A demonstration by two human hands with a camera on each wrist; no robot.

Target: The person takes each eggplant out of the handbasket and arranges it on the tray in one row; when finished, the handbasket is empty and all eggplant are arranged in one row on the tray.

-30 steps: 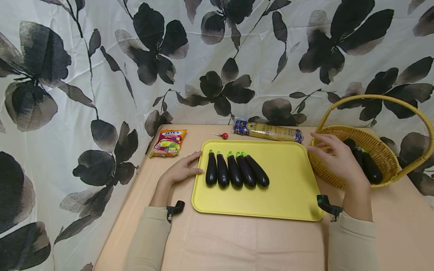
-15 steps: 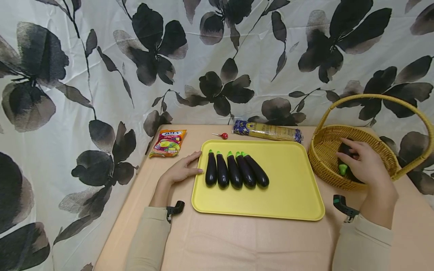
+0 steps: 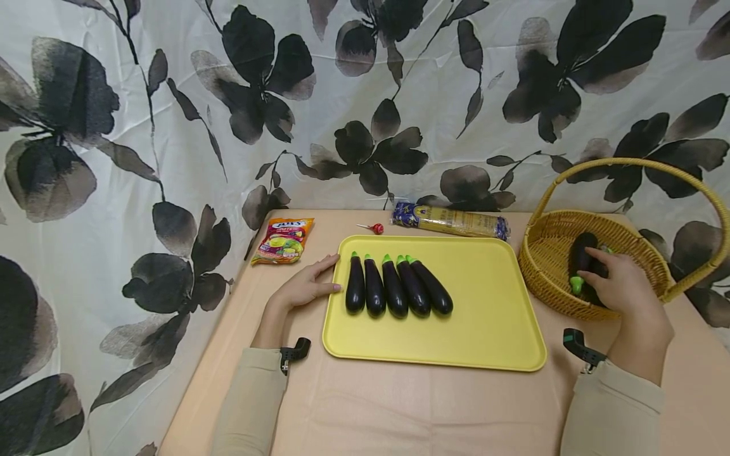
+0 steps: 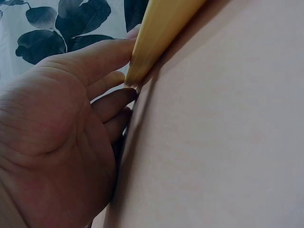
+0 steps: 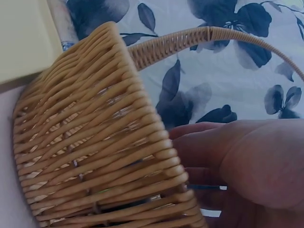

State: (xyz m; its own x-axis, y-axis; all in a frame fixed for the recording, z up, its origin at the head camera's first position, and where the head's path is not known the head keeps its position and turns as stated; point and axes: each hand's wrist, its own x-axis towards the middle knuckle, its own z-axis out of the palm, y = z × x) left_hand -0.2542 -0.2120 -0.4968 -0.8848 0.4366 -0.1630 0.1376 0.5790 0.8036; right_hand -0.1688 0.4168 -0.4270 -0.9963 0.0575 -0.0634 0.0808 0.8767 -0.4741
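On the yellow tray (image 3: 490,304), several dark purple eggplants (image 3: 396,288) lie side by side, green stems toward the back. My left hand (image 3: 305,286) rests at the tray's left edge, fingers extended; in the left wrist view its fingertips touch the tray rim (image 4: 147,47). My right hand (image 3: 627,285) reaches over the near side of the wicker basket (image 3: 547,278), thumb and fingers round a dark eggplant inside. Just left of the fingers another eggplant (image 3: 580,253) shows, green stem toward me. In the right wrist view the basket wall (image 5: 99,133) hides the fingertips.
A bag of candy (image 3: 283,240) lies at the table's back left. Behind the tray are a red lollipop (image 3: 377,228) and a long pack of pasta (image 3: 450,220). The basket's tall handle (image 3: 627,163) arches above it, and a floral cloth (image 3: 365,76) hangs behind the table.
My right hand has moved right from the basket's left rim, down among the eggplants inside, then slightly further right, uncovering one eggplant. The left hand, tray and its eggplants stay put.
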